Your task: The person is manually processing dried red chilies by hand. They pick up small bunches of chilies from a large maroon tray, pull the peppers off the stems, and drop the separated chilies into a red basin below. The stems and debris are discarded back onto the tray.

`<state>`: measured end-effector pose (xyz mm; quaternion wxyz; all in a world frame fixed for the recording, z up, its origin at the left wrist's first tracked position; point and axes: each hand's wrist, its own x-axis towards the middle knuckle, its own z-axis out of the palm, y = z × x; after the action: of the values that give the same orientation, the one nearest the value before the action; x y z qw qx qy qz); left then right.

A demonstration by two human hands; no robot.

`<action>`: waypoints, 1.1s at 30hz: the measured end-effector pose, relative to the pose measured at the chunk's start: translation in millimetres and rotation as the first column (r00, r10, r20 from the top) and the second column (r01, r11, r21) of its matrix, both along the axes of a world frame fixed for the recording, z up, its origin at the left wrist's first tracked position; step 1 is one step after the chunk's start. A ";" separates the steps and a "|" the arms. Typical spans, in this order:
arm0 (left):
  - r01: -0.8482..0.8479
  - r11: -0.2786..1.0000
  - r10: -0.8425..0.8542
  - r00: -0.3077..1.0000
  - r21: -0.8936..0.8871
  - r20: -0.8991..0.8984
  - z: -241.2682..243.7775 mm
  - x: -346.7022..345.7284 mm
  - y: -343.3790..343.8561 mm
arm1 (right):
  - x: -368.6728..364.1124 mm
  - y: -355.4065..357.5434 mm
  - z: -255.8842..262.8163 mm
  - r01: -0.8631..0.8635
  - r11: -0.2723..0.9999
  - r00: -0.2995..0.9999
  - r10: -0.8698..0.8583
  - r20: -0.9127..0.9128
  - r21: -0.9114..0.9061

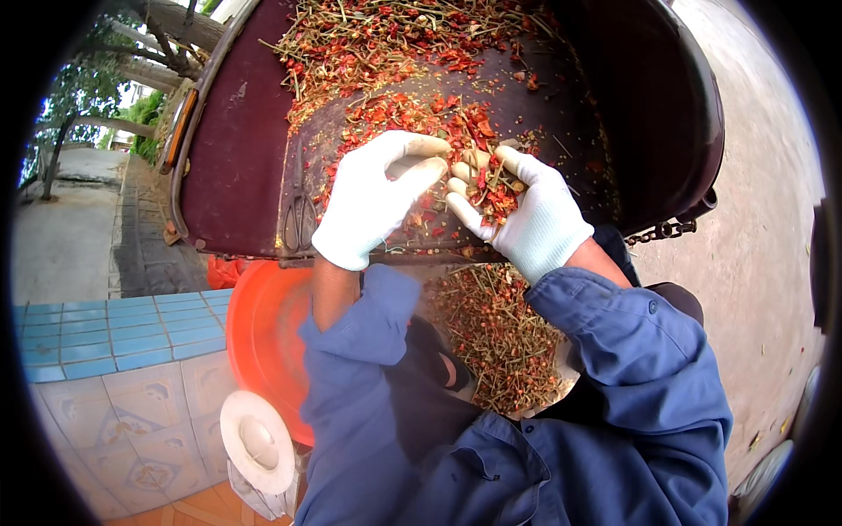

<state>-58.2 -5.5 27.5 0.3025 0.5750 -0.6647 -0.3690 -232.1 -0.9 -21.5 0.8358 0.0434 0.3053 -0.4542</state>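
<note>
My right hand, in a white knit glove with tan-coated fingers, holds a clump of dried red chilli pieces and stems in its cupped palm. To its left is my left hand, gloved alike, thumb and forefinger close together; whether anything is between them I cannot tell. Both hands are over a dark maroon metal cart bed. Loose chilli flakes, seeds and stems are heaped at the bed's far side, with more flakes scattered below my hands. A pair of dark metal scissors lies left of my left hand.
Below the bed's near edge stands an orange plastic basin, beside a blue-tiled ledge. A heap of stems and chilli bits lies between my legs. A pale round lid-like object is lower left. A chain hangs at the bed's right corner.
</note>
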 end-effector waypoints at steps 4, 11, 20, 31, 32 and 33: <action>-0.008 0.998 0.006 0.999 -0.058 -0.047 -3.2 -3.8 2.7 | 1.1 1.4 0.6 0.009 0.999 0.999 -0.011 0.047 0.033; -0.240 0.962 0.269 0.923 -0.134 0.277 -28.6 52.3 -15.1 | -8.0 -1.8 -3.8 -0.012 1.000 0.993 0.010 0.117 0.018; -0.046 0.959 0.260 0.527 -0.279 0.809 -48.4 50.0 -31.8 | -11.7 -2.9 -5.9 -0.023 1.000 0.990 0.023 0.143 0.002; -0.263 0.937 0.345 0.579 -0.231 0.739 -43.3 59.1 -35.8 | -12.3 -7.1 -5.6 -0.029 0.999 0.990 0.026 0.141 0.020; -0.256 0.935 0.354 0.607 -0.246 0.712 -46.7 61.4 -36.8 | -11.7 -7.5 -6.6 -0.031 0.999 0.989 0.027 0.147 0.019; -0.222 0.943 0.333 0.606 -0.249 0.722 -49.4 63.6 -37.9 | -11.0 -7.8 -7.3 -0.033 0.999 0.988 0.030 0.152 0.019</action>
<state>5.3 -43.3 -21.9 0.0896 0.7504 -0.6549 0.0008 -243.1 -8.6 -28.8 0.8632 0.0820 0.2463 -0.4331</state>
